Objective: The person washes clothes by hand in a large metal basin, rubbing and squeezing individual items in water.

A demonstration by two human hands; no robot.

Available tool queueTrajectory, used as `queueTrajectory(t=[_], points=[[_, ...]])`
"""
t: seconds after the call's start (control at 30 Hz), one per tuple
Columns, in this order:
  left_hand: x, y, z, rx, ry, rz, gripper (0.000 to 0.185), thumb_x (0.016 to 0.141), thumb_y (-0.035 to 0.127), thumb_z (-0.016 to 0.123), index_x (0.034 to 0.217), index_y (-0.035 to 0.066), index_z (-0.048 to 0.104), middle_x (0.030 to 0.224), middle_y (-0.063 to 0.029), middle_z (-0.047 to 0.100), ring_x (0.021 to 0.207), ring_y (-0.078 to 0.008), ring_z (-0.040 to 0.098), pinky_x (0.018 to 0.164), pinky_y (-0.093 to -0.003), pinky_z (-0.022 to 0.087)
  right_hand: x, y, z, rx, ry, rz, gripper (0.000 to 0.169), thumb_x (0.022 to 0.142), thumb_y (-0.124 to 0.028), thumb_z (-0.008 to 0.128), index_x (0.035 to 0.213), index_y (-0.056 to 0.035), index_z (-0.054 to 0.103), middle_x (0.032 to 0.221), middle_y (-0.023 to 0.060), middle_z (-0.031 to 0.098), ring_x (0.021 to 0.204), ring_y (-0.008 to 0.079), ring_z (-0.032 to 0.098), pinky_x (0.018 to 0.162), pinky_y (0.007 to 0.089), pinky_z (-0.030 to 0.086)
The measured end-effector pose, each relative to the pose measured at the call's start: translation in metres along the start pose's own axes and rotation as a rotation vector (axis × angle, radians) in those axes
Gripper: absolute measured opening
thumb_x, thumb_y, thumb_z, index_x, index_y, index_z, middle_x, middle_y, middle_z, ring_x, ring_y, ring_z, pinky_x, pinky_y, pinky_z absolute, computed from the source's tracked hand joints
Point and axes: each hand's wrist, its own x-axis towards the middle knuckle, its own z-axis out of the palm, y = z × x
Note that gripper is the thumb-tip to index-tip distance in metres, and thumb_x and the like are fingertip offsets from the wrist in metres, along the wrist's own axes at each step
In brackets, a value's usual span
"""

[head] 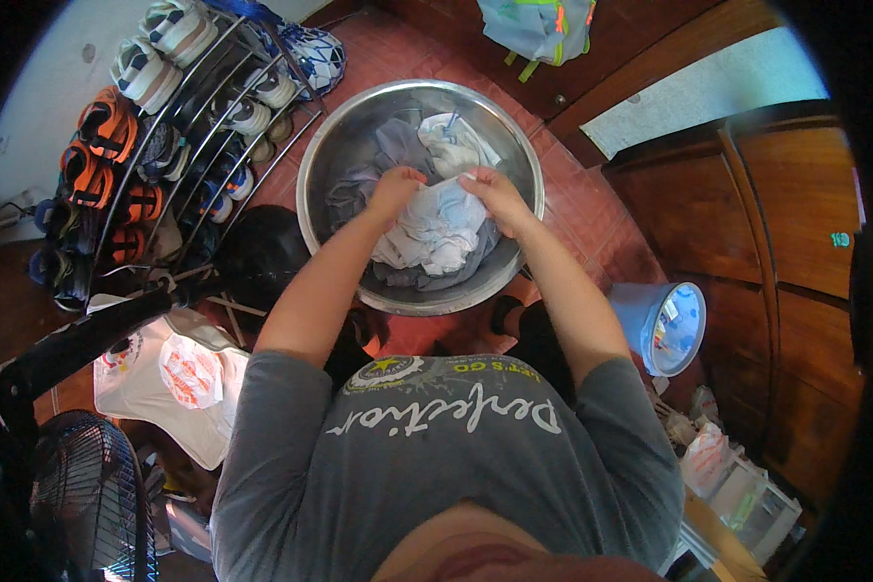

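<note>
A large round metal basin [313, 211] stands on the red tiled floor before me, with rumpled clothes inside. Over it, my left hand [399, 193] and my right hand [498, 196] pinch the upper edge of a white cloth [440, 225], one at each side, with the cloth stretched between them. Its lower part lies bunched in the basin. Dark grey garments [400, 142] lie behind and to the left of it, and another white garment [455, 142] lies at the basin's far side, just beyond my fingers.
A metal shoe rack [189, 94] full of shoes stands at the left. A black fan [87, 495] is at the lower left. On the right are a blue bin [636, 320] and wooden cabinets [706, 211]. A grey backpack [535, 33] is at the top.
</note>
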Motion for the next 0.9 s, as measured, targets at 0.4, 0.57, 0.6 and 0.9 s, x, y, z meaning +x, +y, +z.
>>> queueTrajectory(t=[0.4,0.57,0.6,0.9], points=[[-0.063,0.052,0.065,0.678,0.351,0.516,0.035,0.082,0.036,0.042,0.075,0.004,0.053,0.073,-0.0186,0.056,0.069,-0.0355,0.054,0.058,-0.0418,0.041,-0.015,0.014,0.072,0.995,0.053,0.127,0.029,0.085,-0.032,0.044,0.093,-0.0067,0.053,0.085,0.0063,0.057,0.077,0.0194,0.054,0.066,0.0337,0.043],[-0.067,0.031,0.076,0.891,0.341,0.673,0.036,0.082,0.037,0.04,0.072,0.005,0.055,0.061,-0.0171,0.055,0.059,-0.0352,0.055,0.051,-0.0431,0.041,-0.013,0.005,0.063,0.867,0.13,0.25,0.027,0.081,-0.028,0.047,0.098,-0.007,0.051,0.09,0.0095,0.056,0.082,0.0221,0.054,0.07,0.0348,0.043],[-0.073,0.029,0.082,0.919,0.318,0.718,0.036,0.082,0.037,0.04,0.072,0.006,0.055,0.06,-0.0169,0.055,0.057,-0.0348,0.055,0.05,-0.0433,0.041,-0.007,0.007,0.054,0.927,0.053,0.239,0.027,0.081,-0.027,0.047,0.098,-0.007,0.051,0.091,0.01,0.056,0.083,0.0223,0.054,0.071,0.035,0.044],[-0.073,0.026,0.077,0.795,0.372,0.591,0.031,0.084,0.035,0.037,0.087,0.008,0.052,0.064,-0.0167,0.057,0.06,-0.036,0.055,0.053,-0.0457,0.041,0.002,0.036,0.049,0.866,0.053,0.171,0.029,0.085,-0.028,0.039,0.096,-0.0036,0.05,0.096,0.0132,0.054,0.088,0.0261,0.053,0.078,0.0398,0.042]])
